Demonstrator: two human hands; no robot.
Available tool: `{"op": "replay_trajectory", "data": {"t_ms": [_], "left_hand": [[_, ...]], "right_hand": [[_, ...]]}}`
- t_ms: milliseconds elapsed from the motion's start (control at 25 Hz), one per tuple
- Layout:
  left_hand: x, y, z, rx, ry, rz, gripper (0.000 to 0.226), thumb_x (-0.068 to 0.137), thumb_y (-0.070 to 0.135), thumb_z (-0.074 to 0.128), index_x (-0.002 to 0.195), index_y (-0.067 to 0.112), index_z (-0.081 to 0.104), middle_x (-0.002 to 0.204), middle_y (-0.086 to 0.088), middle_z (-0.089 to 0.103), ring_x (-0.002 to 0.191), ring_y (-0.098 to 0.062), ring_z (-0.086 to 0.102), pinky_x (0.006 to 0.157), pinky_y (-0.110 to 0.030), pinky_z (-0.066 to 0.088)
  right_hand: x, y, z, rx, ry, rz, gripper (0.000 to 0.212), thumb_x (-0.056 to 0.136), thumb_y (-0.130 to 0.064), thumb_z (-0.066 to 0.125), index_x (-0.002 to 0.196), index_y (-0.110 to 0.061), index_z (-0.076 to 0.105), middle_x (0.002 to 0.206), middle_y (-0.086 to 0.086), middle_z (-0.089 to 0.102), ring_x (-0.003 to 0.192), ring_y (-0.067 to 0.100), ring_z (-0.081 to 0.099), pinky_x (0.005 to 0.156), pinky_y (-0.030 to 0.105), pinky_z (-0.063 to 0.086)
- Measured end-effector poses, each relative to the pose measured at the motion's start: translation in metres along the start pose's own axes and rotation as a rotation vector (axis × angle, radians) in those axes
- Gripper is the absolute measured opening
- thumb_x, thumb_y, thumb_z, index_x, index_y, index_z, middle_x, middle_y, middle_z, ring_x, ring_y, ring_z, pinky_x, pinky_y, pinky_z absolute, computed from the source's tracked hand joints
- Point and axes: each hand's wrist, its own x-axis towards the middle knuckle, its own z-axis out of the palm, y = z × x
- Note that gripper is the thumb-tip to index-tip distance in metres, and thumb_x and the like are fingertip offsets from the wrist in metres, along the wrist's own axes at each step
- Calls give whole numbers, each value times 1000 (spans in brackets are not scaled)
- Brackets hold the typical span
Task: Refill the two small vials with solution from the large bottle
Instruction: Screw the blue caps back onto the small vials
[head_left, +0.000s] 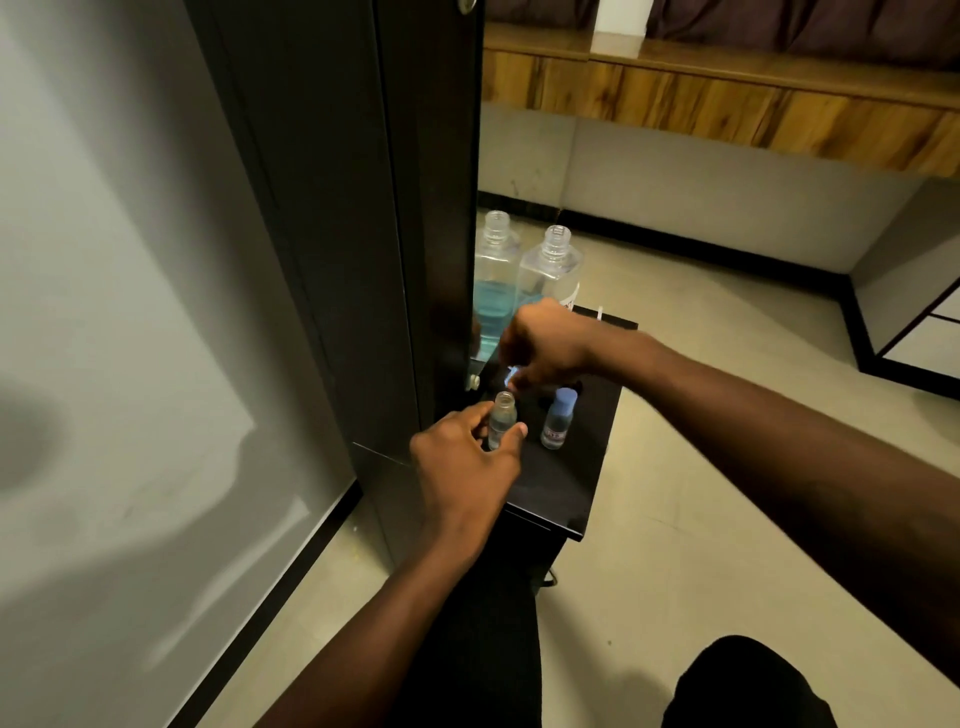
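Left hand pinches the open vial, upright on the dark table, mouth pointing up. Right hand hovers just above, fingers curled tight. Holding anything? Can't tell. Capped vial stands just beside.

The right hand hides the lower bottle, and the small thing it pinches is blurred. The left hand covers part of the open vial. On the capped vial we cannot read the label
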Motion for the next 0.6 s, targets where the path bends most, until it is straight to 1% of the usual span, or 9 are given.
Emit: {"op": "replay_trajectory", "data": {"t_ms": [40,80,160,240,360,440,520,600], "left_hand": [[2,4,-1,-9,2,14,28,78,34,85,105,26,79,77,9,73,67,0,66,65,-21,57],[4,11,-2,-23,3,30,29,78,32,85,105,25,79,76,11,72,66,1,66,66,-25,58],[8,27,-5,-52,-2,66,30,77,29,86,106,23,79,71,18,67,64,7,64,64,-20,57],[12,46,-7,-75,-16,130,30,78,28,86,107,22,79,69,24,62,63,9,63,65,-17,57],[17,75,-8,-80,-23,221,32,78,29,86,109,21,79,77,18,70,66,4,66,69,-16,58],[17,94,-6,-86,-22,263,30,78,31,85,106,21,80,76,14,72,65,4,66,68,-16,58],[15,112,-3,-102,-34,309,24,79,30,84,101,19,81,73,11,71,63,2,66,65,-19,58],[13,124,-2,-120,-45,331,20,81,31,82,96,18,81,73,8,73,62,-2,67,63,-23,58]], "right_hand": [[-10,4,-12,45,36,8,28,77,-28,85,100,-13,78,91,1,77,85,20,74,77,32,60],[-21,8,-25,77,70,7,29,77,-28,85,102,-15,79,92,-1,78,87,18,74,79,29,59],[-47,13,-52,148,130,-9,27,78,-28,86,103,-19,79,92,-7,78,88,9,74,79,20,57],[-76,14,-78,238,171,-24,27,80,-30,85,104,-22,79,96,-10,79,88,1,74,81,18,58],[-114,17,-106,321,187,-54,28,82,-27,83,109,-23,78,104,-12,77,92,-6,71,79,12,58],[-133,19,-118,350,190,-89,29,83,-20,81,112,-23,77,109,-10,76,98,-3,71,79,10,57],[-147,19,-125,327,183,-122,30,85,-13,79,113,-22,77,112,-9,76,102,1,71,78,8,55],[-153,18,-129,274,175,-140,31,86,-9,77,115,-23,77,112,-10,76,103,0,70,81,12,57]]}}
